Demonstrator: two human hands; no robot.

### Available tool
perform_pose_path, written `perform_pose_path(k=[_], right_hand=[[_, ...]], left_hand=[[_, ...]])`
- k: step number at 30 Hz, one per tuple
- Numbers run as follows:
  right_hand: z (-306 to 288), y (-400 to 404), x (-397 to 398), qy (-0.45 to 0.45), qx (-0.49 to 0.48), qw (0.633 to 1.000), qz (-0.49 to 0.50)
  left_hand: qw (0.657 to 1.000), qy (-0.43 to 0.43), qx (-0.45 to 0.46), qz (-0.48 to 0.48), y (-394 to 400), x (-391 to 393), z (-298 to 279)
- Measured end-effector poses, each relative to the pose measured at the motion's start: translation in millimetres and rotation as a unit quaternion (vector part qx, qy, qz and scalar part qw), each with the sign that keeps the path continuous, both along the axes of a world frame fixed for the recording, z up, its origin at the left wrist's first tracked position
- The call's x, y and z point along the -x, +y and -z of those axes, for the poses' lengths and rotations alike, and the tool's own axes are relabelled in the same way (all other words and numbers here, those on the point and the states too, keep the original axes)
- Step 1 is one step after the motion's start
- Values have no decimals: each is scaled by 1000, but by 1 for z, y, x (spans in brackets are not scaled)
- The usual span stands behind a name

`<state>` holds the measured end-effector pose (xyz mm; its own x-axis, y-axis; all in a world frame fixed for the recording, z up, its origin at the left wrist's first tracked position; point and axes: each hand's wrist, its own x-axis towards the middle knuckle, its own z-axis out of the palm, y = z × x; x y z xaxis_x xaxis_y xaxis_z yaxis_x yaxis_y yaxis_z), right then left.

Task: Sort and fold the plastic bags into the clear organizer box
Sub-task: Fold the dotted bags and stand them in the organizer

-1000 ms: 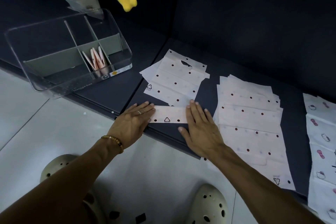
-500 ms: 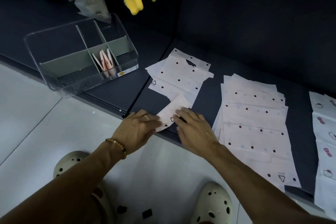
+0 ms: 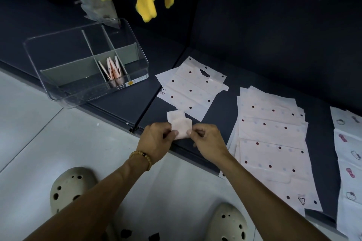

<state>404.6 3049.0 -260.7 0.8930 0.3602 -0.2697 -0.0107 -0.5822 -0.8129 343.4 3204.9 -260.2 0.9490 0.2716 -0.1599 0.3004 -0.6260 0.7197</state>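
Organizer box: clear, divided into compartments, set at the left of the dark tabletop; one front compartment holds several folded bags standing on edge, the other compartments show nothing inside. Folded bag: small pale packet, pinched between left hand and right hand above the tabletop edge. Dotted bag: flat, just beyond. Stack of dotted bags: flat, to the right. Printed bags: far right.
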Motion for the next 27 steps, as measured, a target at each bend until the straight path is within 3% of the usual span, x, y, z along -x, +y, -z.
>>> perform_pose_path(k=[4,8,11,15,17,19,21,23,25,27], right_hand=[[1,13,-8,25,45,998,46],[0,23,-18,34,106,993,29],[1,25,-23,50,130,990,25],[1,25,-25,54,123,990,32],[3,24,-25,46,107,992,47],[4,23,-24,27,81,994,67],[5,17,-21,-48,80,992,79],[6,4,-16,-182,120,973,75],[7,-9,-8,-299,159,940,29],[14,-19,2,-343,210,913,-63]], left_hand=[[996,36,-23,-73,-8,-7,1],[990,49,-43,-121,-10,-10,2],[985,48,-127,-106,-5,-13,4],[976,-82,-199,26,6,-15,12],[963,-105,-211,132,11,-16,15],[947,-128,-240,170,12,-16,16],[944,-148,-249,158,8,-15,18],[952,-138,-230,145,-1,-14,18],[959,-133,-212,130,-8,-12,20],[960,-135,-215,118,-11,-11,20]])
